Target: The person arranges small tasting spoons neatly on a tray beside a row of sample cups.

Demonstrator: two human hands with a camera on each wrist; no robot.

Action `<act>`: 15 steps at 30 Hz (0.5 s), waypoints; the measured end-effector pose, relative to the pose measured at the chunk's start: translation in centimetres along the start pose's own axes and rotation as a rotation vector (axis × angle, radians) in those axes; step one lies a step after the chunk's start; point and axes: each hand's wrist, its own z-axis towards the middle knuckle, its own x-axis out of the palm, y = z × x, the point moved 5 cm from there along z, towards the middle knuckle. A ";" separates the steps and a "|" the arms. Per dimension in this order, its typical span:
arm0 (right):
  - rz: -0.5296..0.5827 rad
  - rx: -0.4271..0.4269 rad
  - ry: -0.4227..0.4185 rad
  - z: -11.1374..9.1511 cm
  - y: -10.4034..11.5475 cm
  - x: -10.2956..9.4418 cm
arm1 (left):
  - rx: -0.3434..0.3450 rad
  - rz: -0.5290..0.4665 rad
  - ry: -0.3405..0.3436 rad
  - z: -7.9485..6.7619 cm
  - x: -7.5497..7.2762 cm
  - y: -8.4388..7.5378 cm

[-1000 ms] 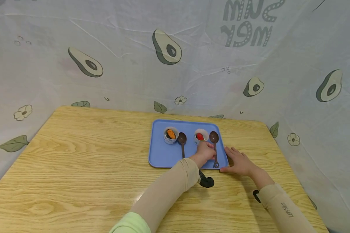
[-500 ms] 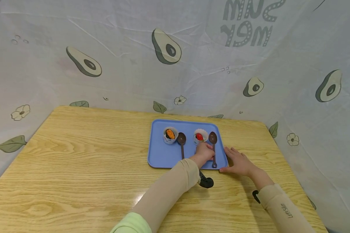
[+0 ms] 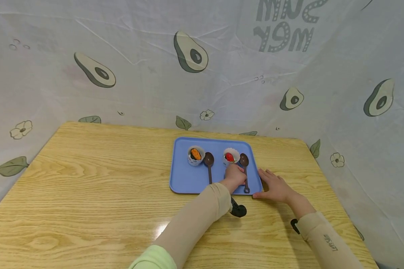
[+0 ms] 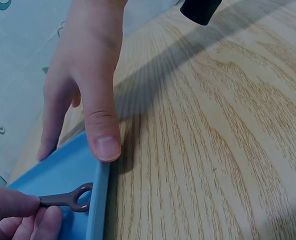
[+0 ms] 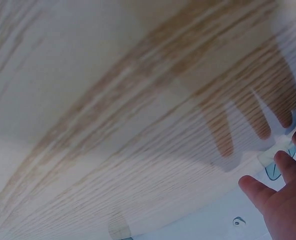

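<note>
My left hand point(image 3: 235, 175) is over the right part of the blue tray point(image 3: 185, 183). It pinches the handle of a brown spoon point(image 3: 244, 160), whose ring-shaped end point(image 4: 81, 198) lies just inside the tray's rim in the left wrist view. The spoon's bowl is right beside a white cup point(image 3: 235, 152) with a red piece point(image 3: 229, 157) in it. My right hand point(image 3: 276, 188) is spread at the tray's front right corner, thumb at the front rim, fingers along the side. In the right wrist view only some of its fingers point(image 5: 256, 191) show.
Farther left on the tray, a second cup point(image 3: 190, 160) holds an orange and black sushi-like piece point(image 3: 196, 154). A second brown spoon point(image 3: 208, 159) lies to its right. The tray is near the back edge of a wooden table point(image 3: 104, 179), before an avocado-print cloth point(image 3: 138, 56).
The right-hand spoon has shifted slightly left toward the cup, and its handle lies straighter, with my left hand on it. My right hand stays at the tray's corner.
</note>
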 end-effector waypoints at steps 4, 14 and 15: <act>-0.006 -0.005 -0.008 0.1 -0.2 0.1 | 0.016 0.039 -0.016 0.1 0.0 0.0; -0.007 -0.013 -0.016 0.1 -0.4 0.4 | 0.070 0.138 -0.060 0.4 0.0 0.0; -0.006 -0.013 -0.016 0.1 -0.4 0.4 | 0.073 0.141 -0.062 0.5 0.0 0.1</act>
